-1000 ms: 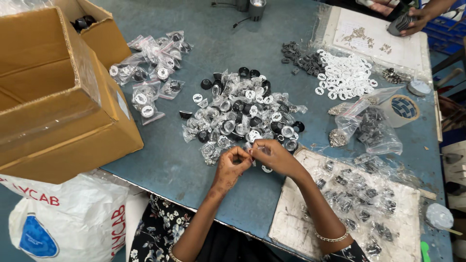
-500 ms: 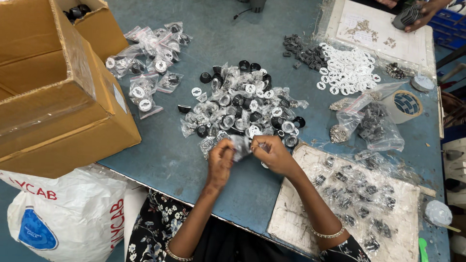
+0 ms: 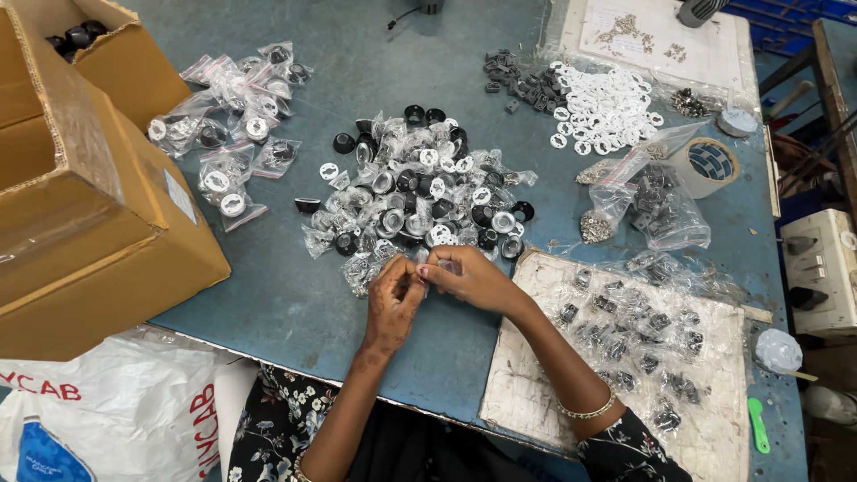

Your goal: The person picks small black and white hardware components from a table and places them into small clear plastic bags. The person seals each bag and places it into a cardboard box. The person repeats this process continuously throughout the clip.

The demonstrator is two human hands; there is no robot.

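My left hand [image 3: 391, 303] and my right hand [image 3: 469, 278] meet over the blue table [image 3: 295, 303], fingertips pinched together on a small clear plastic bag [image 3: 439, 265]. What the bag contains is hidden by my fingers. Just beyond my hands lies a heap of small clear bags with black and silver round parts [image 3: 420, 196]. A second group of filled bags [image 3: 232, 125] lies to the left of the heap.
A large open cardboard box [image 3: 89, 205] stands at the left. White rings [image 3: 603, 107] and black parts lie at the far right. A board [image 3: 536, 393] with bagged black parts sits at my right. A white sack [image 3: 107, 419] hangs below the table edge.
My hands have stayed together near the heap's front edge, fingers shifting slightly on the small bag. The view has shifted a little.
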